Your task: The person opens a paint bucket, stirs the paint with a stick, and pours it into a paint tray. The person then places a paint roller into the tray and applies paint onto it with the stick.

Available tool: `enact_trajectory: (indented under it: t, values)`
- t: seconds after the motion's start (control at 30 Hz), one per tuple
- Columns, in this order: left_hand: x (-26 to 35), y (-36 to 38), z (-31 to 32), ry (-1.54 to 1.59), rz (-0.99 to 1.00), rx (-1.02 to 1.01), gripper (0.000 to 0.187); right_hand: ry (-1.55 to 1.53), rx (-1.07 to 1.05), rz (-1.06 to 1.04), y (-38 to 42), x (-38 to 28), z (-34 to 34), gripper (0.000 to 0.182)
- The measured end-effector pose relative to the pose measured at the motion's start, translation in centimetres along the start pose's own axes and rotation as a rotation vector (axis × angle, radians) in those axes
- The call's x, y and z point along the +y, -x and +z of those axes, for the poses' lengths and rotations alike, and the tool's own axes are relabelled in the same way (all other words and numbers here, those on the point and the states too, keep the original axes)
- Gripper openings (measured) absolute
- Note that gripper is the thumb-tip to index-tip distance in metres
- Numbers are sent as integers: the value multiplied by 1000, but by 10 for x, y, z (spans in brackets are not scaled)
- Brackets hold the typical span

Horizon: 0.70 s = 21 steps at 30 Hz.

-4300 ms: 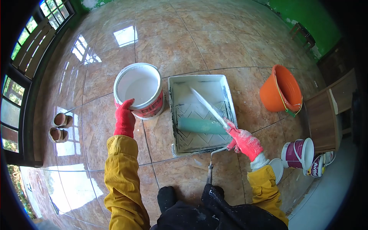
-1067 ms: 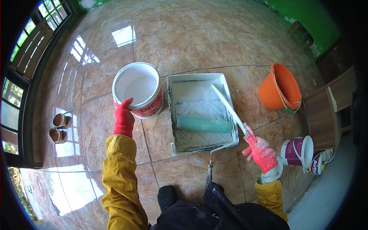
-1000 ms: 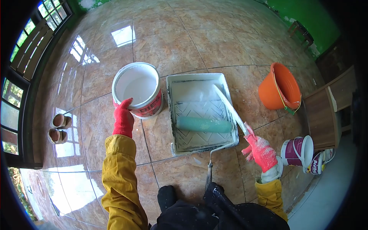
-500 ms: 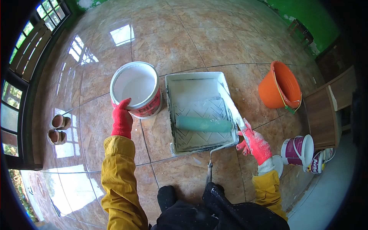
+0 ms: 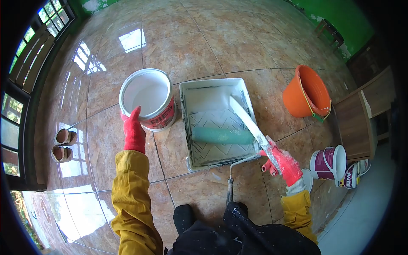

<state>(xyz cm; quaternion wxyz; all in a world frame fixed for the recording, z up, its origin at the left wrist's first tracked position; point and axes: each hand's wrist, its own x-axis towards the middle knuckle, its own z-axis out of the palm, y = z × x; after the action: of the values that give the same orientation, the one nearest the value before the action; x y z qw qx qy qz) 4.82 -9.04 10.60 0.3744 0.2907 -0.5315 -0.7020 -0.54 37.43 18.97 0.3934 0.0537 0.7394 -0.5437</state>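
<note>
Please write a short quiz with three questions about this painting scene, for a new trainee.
1. True or false: the left hand rests on the rim of the white paint bucket.
2. What does the right hand hold? A) the green roller B) a paint-covered stick C) the orange bucket
3. Fill in: the green roller lies in the ____.

Key:
1. True.
2. B. The paint-covered stick reaches over the paint tray; the orange bucket stands apart, untouched.
3. Paint tray.
</note>
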Motion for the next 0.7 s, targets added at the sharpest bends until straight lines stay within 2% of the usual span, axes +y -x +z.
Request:
enact_trajectory:
  t: [0.03, 0.1, 0.13, 0.17, 0.2, 0.23, 0.27, 0.3, 0.33, 0.4, 0.43, 0.5, 0.53, 0.6, 0.7]
  values:
    - [6, 13, 7, -77, 70, 31, 58, -1, 4, 3, 5, 1, 2, 56]
    - [-2, 49, 12, -262, 116, 445, 65, -118, -12, -57, 15, 1, 6, 56]
    - [0, 80, 16, -271, 146, 449, 56, -121, -3, -53, 20, -1, 8, 56]
    - [4, 118, 19, -279, 94, 370, 42, -122, 9, -6, 25, -4, 10, 56]
    - [-2, 155, 11, -205, -29, 154, 26, -124, 17, 39, 28, -4, 11, 55]
    - [-15, 186, -6, -434, -148, -137, 22, -129, 18, 42, 28, 0, 11, 55]
    - [-19, 222, -7, -401, -371, -371, 31, -122, -1, 51, 27, 5, 11, 57]
    - [-2, 246, 9, -728, -456, -533, 39, -113, -20, 59, 27, 9, 11, 59]
    - [-23, 275, 8, -673, -748, -781, 48, -108, -27, 57, 28, 9, 16, 59]
    - [-41, 285, 20, -704, -668, -1086, 59, -88, -41, 28, 31, 11, 28, 56]
    - [-53, 290, 27, -704, -668, -1085, 59, -79, -61, -5, 31, 14, 32, 56]
    - [-64, 295, 48, -102, -1124, -930, 51, -130, -29, -8, 34, 16, 44, 55]
    - [-61, 297, 56, -100, -1122, -933, 51, -184, 4, -6, 34, 16, 48, 55]
    - [-49, 298, 67, -163, -1030, -788, 44, -186, -7, -49, 31, 19, 50, 58]
    - [-43, 292, 74, -185, -993, -781, 44, -197, 21, -113, 20, 24, 52, 59]
